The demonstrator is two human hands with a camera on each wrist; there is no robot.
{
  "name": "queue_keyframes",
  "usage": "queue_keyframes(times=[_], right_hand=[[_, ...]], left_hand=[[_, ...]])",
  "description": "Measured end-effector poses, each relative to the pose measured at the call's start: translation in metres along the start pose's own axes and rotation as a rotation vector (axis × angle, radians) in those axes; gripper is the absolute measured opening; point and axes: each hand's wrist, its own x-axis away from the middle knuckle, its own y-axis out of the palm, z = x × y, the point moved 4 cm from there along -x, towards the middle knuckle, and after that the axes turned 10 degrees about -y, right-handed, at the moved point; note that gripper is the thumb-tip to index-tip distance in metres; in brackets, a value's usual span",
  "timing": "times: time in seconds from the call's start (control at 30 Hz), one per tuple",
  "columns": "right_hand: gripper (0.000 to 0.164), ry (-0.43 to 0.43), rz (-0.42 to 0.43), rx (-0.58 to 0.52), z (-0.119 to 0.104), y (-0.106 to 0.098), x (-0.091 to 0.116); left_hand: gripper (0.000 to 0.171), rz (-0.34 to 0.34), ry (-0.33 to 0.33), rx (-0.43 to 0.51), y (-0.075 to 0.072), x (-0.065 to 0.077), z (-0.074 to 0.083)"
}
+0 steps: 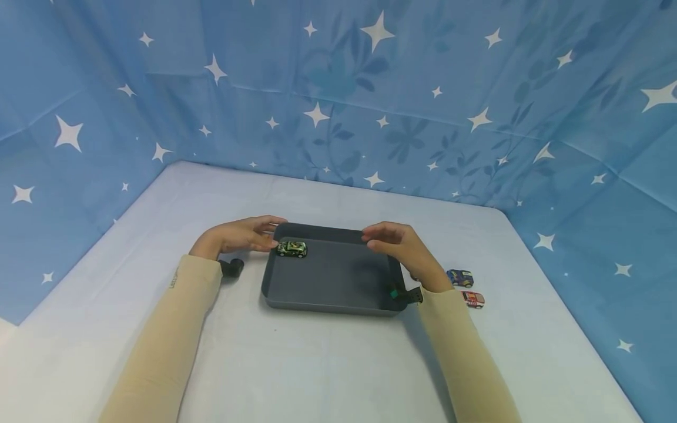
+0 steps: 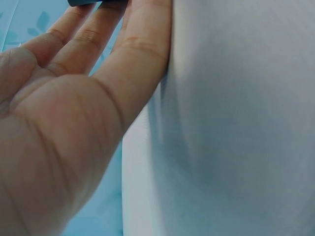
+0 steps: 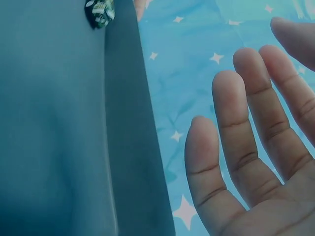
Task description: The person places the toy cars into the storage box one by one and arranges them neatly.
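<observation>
Head view: right hand (image 1: 396,241) released, left hand (image 1: 243,235) loose-fingered at left side of dark-grey rectangular tray (image 1: 333,276), shiny green-black toy car (image 1: 292,249) in its far-left corner, best kept level against rolling.

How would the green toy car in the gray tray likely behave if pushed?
The green toy car would probably roll lengthwise, since wheels show along its side. Its low, long body suggests it is unlikely to tip. The walls of the gray tray would likely stop it rolling out.
</observation>
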Motion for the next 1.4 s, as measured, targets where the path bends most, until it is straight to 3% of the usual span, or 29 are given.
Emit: queue_keyframes(times=[0.33, 0.73, 1.17, 1.4], right_hand=[[0.043, 0.026, 0.035, 0.088, 0.004, -0.023, 0.018], [0.044, 0.092, 0.097, 0.107, 0.011, -0.048, 0.041], [0.045, 0.128, 0.080, 0.219, 0.009, -0.073, 0.064], [0.045, 0.112, 0.063, 0.218, 0.011, -0.086, 0.074]], left_hand=[[0.083, 0.003, -0.003, -0.014, 0.000, 0.002, 0.001], [0.082, -0.005, 0.002, -0.016, 0.001, 0.004, -0.001], [0.082, -0.002, 0.003, -0.034, 0.003, 0.001, 0.000], [0.083, -0.002, 0.004, -0.046, 0.001, 0.000, 0.000]])
